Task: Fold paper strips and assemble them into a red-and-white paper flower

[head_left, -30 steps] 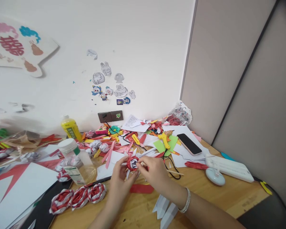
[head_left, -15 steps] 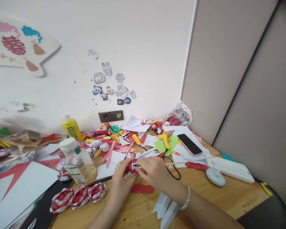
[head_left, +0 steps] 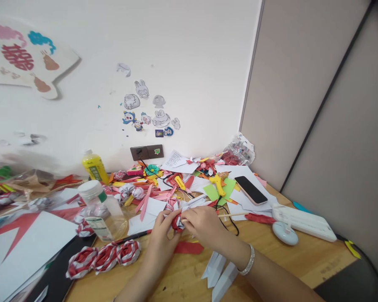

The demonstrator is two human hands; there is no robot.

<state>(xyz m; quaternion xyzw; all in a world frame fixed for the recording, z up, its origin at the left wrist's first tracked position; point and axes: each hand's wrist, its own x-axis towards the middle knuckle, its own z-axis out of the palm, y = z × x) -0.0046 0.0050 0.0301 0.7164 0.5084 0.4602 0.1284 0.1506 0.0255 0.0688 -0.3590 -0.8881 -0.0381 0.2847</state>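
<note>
A small red-and-white paper flower (head_left: 177, 223) is held between my two hands above the middle of the desk. My left hand (head_left: 162, 230) grips its left side, thumb and fingers curled around it. From the right, my right hand (head_left: 201, 224) pinches the flower's edge; a thin wooden stick (head_left: 229, 215) shows beyond that hand, and I cannot tell whether the hand holds it. Below my hands lies a red paper strip (head_left: 189, 248). Folded white paper strips (head_left: 216, 268) lie under my right forearm. Three finished red-and-white paper rosettes (head_left: 105, 259) sit in a row to the left.
A clear plastic jar (head_left: 102, 214) and a yellow bottle (head_left: 95, 167) stand at left. A yellow glue gun (head_left: 218, 184), a phone (head_left: 250, 190) and a white power strip (head_left: 302, 222) lie at right. Paper scraps (head_left: 164, 195) cover the back; a black board (head_left: 58, 268) lies front left.
Both hands stay on the paper flower. My fingers have shifted slightly, with the right fingers turned a little and covering more of the flower's right side.
</note>
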